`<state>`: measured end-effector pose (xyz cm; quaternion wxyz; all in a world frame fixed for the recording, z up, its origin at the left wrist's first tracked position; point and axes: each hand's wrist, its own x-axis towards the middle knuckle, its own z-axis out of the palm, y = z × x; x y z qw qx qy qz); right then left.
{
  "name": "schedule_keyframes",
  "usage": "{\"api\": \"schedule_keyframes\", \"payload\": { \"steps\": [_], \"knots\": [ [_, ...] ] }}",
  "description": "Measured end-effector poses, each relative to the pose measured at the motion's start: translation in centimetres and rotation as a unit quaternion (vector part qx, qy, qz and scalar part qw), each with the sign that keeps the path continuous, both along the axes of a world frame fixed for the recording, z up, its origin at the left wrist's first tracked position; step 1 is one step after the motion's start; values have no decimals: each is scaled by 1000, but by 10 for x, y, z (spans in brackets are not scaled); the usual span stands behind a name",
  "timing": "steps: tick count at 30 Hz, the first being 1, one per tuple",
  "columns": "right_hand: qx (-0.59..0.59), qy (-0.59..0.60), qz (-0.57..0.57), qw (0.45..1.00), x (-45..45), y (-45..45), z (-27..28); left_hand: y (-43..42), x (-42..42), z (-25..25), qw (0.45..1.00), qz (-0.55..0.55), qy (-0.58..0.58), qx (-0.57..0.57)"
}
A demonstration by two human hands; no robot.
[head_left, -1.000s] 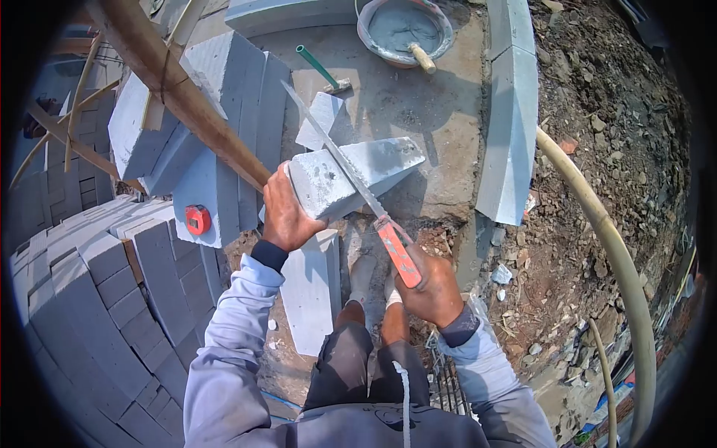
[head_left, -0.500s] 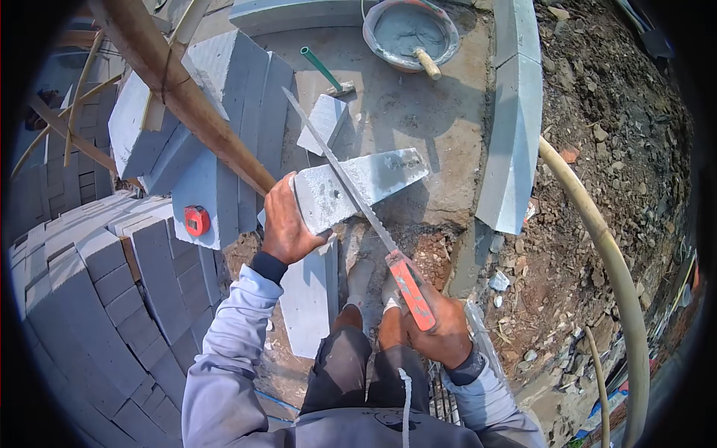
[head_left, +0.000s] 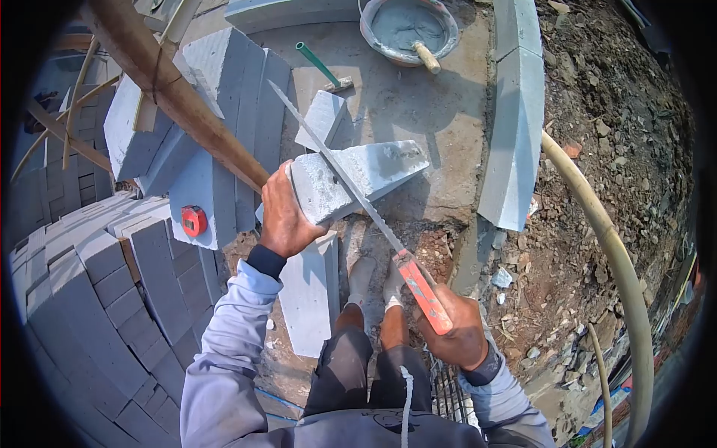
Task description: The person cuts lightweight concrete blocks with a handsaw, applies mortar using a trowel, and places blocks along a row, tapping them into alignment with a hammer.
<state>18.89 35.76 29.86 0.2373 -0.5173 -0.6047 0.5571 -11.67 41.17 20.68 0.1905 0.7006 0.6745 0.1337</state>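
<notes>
My left hand (head_left: 287,216) is closed round the near end of a pale grey concrete block (head_left: 317,183), which lies at a slant in front of me. In my right hand (head_left: 457,328) is a hand saw (head_left: 423,287) with an orange handle. Its long toothed blade (head_left: 336,166) runs diagonally across the top of the block. A smaller block piece (head_left: 323,118) lies just beyond, beside a green-handled hammer (head_left: 321,66). Below the held block, another long block (head_left: 308,299) stands near my feet.
A mortar bucket (head_left: 407,33) with a wooden-handled tool stands at the back. Blocks are stacked at left, with a red tape measure (head_left: 194,220) on one. Bamboo poles (head_left: 179,93) cross left and right. A low block wall (head_left: 515,134) borders rubble soil (head_left: 612,149).
My right hand has pulled the saw handle slightly down and to the right. The blade still lies across the block, and my left hand keeps its hold.
</notes>
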Motion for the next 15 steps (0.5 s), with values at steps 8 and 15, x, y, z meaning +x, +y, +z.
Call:
{"api": "schedule_keyframes", "payload": {
  "steps": [8, 15],
  "knots": [
    [-195, 115, -59, 972, -6, 14, -50, -10, -14, -8, 999, -32, -14, 29],
    [-224, 76, -29, 971, -4, -10, -30, -17, -17, -4, 999, -31, -23, 16]
  ]
}}
